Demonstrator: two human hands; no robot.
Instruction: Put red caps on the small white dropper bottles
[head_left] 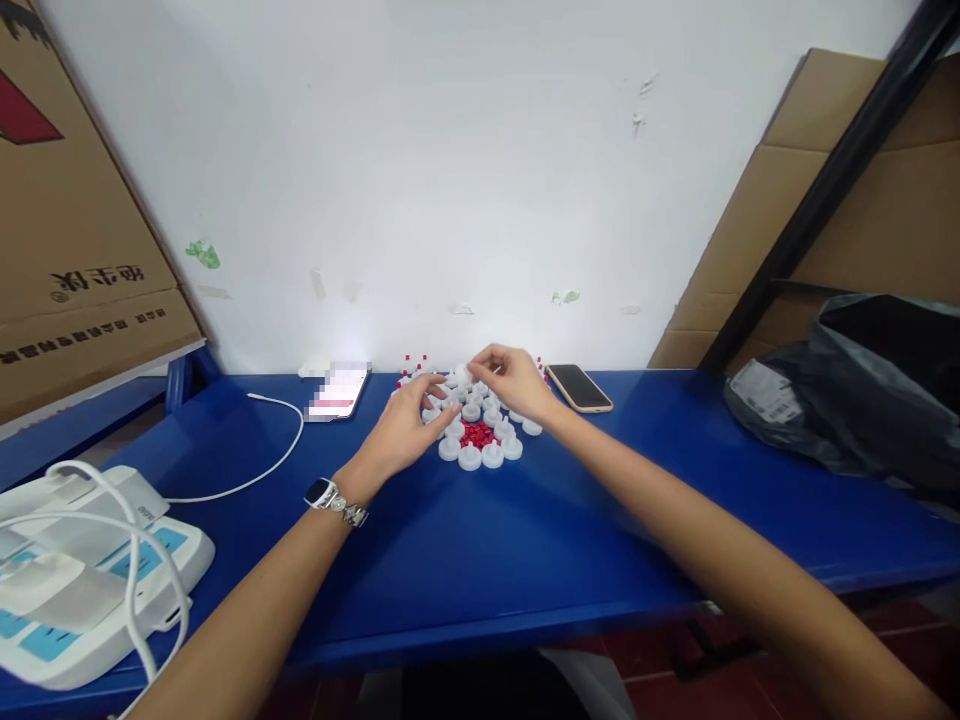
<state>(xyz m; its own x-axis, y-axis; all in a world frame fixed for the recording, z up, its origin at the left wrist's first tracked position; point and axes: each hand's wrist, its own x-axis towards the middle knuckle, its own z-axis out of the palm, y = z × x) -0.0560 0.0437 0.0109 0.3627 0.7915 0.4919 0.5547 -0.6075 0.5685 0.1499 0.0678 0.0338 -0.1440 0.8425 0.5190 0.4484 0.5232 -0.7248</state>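
A cluster of several small white round caps (480,432) lies on the blue table (525,540) near the wall, with a heap of tiny red pieces (477,434) in its middle. My left hand (409,425) rests on the cluster's left side, fingers spread over the caps. My right hand (514,380) hovers over the far side and pinches one white cap (463,374) between thumb and fingers. A few caps with red tips stand behind, close to the wall. A watch sits on my left wrist.
A phone (579,388) lies right of the caps, another phone (339,392) on a white cable left. A white device (82,570) with cords sits at the near left. A dark plastic bag (862,400) lies at the right. Cardboard leans on both sides.
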